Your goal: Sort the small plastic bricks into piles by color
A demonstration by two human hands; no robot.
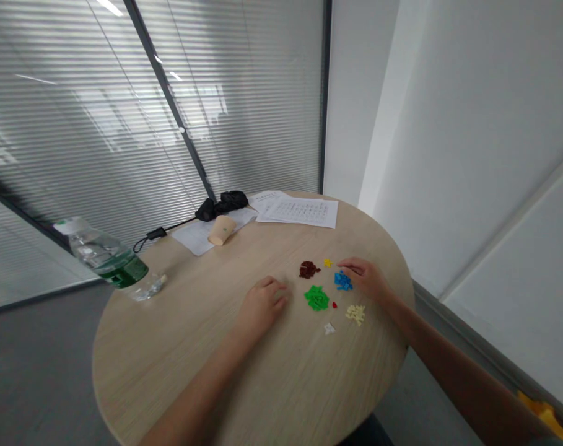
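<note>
Small piles of tiny coloured pieces lie on a round wooden table [179, 347]: brown [308, 269], yellow [327, 262], blue [342, 281], green [317, 298], cream [356, 313], a single red piece [334, 305] and a white piece [329, 328]. My left hand [261, 305] rests on the table left of the green pile, fingers loosely curled, holding nothing that I can see. My right hand [365, 277] lies beside the blue pile, its fingertips pinched together near the yellow and blue pieces; whether a piece is between them is too small to tell.
A plastic water bottle [109, 259] stands at the table's left edge. A paper cup [222, 230] lies on its side by printed sheets [300, 210], a black bundle [223, 203] and a cable [157, 233] at the back. Glass walls with blinds surround the table.
</note>
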